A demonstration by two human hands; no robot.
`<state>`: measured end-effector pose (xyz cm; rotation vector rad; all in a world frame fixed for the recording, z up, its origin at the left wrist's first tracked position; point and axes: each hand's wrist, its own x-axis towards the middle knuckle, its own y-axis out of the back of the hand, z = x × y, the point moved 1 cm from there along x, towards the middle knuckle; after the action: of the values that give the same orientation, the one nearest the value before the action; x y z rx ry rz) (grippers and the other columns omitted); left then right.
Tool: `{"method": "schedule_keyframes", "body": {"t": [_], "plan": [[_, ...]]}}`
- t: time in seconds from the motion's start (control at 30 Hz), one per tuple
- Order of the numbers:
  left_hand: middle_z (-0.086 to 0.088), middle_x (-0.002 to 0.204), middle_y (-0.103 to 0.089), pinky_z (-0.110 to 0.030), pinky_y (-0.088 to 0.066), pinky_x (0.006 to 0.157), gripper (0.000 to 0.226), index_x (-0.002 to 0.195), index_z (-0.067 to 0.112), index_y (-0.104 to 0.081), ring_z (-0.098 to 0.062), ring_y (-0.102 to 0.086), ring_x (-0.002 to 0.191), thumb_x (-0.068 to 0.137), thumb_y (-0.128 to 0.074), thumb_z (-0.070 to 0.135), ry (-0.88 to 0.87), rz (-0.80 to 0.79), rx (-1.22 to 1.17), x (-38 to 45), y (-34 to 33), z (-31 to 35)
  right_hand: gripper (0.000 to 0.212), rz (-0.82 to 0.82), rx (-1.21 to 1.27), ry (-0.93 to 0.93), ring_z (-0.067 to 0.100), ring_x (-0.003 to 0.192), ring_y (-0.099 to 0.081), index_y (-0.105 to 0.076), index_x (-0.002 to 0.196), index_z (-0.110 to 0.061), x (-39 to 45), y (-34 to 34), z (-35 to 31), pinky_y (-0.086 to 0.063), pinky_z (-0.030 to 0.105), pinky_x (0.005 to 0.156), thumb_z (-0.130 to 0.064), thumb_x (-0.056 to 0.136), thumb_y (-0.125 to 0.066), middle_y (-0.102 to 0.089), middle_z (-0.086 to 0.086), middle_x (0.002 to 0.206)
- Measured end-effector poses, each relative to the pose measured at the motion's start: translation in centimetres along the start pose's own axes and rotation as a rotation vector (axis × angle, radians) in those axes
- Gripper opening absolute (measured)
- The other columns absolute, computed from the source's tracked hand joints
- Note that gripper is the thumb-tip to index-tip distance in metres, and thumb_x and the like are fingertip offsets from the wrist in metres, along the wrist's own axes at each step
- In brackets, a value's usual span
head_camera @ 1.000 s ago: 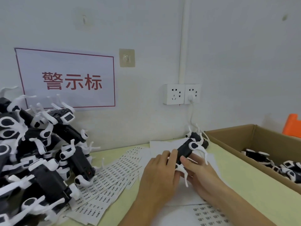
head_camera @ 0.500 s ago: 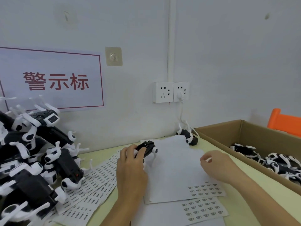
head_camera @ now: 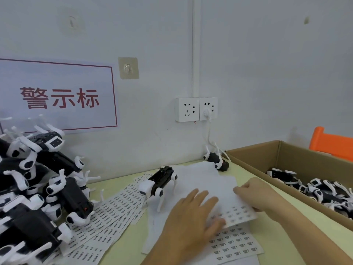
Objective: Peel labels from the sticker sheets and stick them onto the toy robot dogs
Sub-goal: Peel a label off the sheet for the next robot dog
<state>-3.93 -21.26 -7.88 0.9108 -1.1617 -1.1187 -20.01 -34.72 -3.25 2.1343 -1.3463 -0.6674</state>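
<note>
A pale wall (head_camera: 248,64) is fitted with a red-bordered sign (head_camera: 57,96), a double socket (head_camera: 196,109) and a vertical conduit (head_camera: 195,46). An orange chair (head_camera: 332,143) is seen beyond the yellow-green table (head_camera: 271,238).

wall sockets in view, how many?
2: both on the wall above the table's far edge, side by side. The left socket is empty; the right socket has a white plug in it.

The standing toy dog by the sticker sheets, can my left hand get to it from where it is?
Probably yes: the left hand lies flat on the top sheet, with only paper between it and the standing dog.
</note>
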Motion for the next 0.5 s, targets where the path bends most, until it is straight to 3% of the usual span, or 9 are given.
{"method": "schedule_keyframes", "body": {"t": [0.1,0.17,0.33,0.4,0.5], "plan": [[0.009,0.156,-0.03,-0.038,-0.022,0.113,0.071,0.143,0.04,-0.034,-0.015,-0.021,0.146,0.085,-0.029,0.081,0.125,-0.068,-0.041,-0.2,-0.5,-0.8,0.024,-0.22,0.221,-0.027,0.023,0.073,-0.075,-0.065,0.098,0.003,-0.8,0.3,-0.6,-0.056,0.028,0.06,-0.02,0.097,-0.058,-0.077,0.011,0.084],[0.008,0.146,-0.039,-0.036,-0.025,0.107,0.076,0.138,0.036,-0.038,-0.015,-0.031,0.137,0.081,-0.028,0.085,0.144,-0.047,-0.015,-0.5,-0.2,-1.1,0.021,-0.328,0.218,-0.022,0.024,0.081,-0.076,-0.066,0.103,0.004,-1.0,0.2,-0.6,-0.058,0.03,0.067,-0.015,0.096,-0.061,-0.078,0.013,0.091],[0.01,0.144,-0.04,-0.035,-0.023,0.108,0.088,0.139,0.037,-0.038,-0.013,-0.032,0.135,0.071,-0.021,0.091,0.193,-0.06,-0.02,-0.7,0.0,-1.5,0.025,-0.47,0.288,-0.026,0.034,0.1,-0.072,-0.062,0.114,0.016,-0.8,0.5,0.0,-0.059,0.04,0.088,0.003,0.092,-0.062,-0.074,0.023,0.105],[0.011,0.142,-0.041,-0.036,-0.024,0.108,0.091,0.137,0.038,-0.037,-0.013,-0.033,0.134,0.068,-0.017,0.093,0.206,-0.055,-0.01,-0.7,0.1,-1.8,0.025,-0.535,0.303,-0.029,0.031,0.096,-0.074,-0.064,0.112,0.017,-0.8,0.6,0.2,-0.058,0.039,0.088,0.004,0.091,-0.064,-0.074,0.022,0.104],[0.012,0.136,-0.043,-0.035,-0.027,0.107,0.092,0.134,0.036,-0.039,-0.013,-0.035,0.13,0.067,-0.015,0.095,0.218,-0.044,-0.001,-0.6,0.1,-2.1,0.014,-0.573,0.26,-0.026,0.017,0.068,-0.071,-0.07,0.1,0.01,-0.9,0.6,0.4,-0.058,0.031,0.072,0.002,0.089,-0.068,-0.076,0.013,0.084]]}}
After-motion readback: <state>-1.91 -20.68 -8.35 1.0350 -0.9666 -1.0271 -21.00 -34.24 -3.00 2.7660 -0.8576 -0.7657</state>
